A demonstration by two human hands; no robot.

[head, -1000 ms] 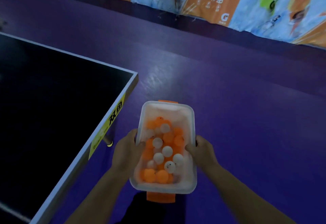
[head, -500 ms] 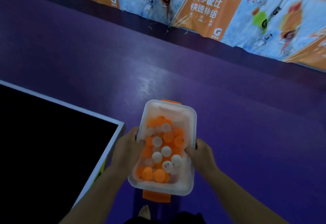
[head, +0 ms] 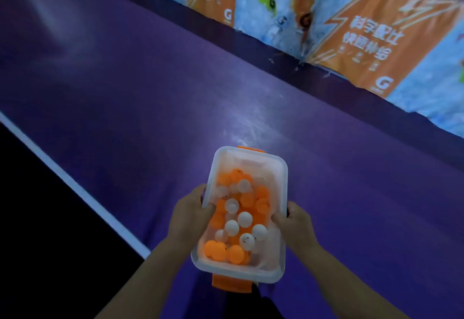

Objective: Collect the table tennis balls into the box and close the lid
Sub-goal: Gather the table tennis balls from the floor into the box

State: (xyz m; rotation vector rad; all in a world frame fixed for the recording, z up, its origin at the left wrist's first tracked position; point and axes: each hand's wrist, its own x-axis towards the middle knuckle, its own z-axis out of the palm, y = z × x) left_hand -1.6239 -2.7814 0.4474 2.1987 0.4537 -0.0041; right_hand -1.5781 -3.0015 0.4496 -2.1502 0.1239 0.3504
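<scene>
Carrying the open box level is the step in hand, as I judge it, so the advice is all about a steady, even hold. On my left lies the dark desk [head: 50,218] with its white edge line, apart from the box, and beyond it spreads the purple floor [head: 150,92]. My left hand [head: 190,215] grips the box's long left wall, its fingers [head: 197,193] curled at the rim. The clear box [head: 284,193] hangs in the air above the floor, lidless, with an orange latch [head: 232,285] at its near end. Orange and white balls [head: 244,219] are heaped inside, more toward me than away, so I would tip the near end no lower or the load may roll and slop over. My right hand [head: 297,230] grips the opposite wall, thumb hooked inside the rim. Equal pressure from both sides matters; thin plastic like this probably flexes. No lid is in view, so I must find it before closing. The banner [head: 376,42] stands far right.
</scene>
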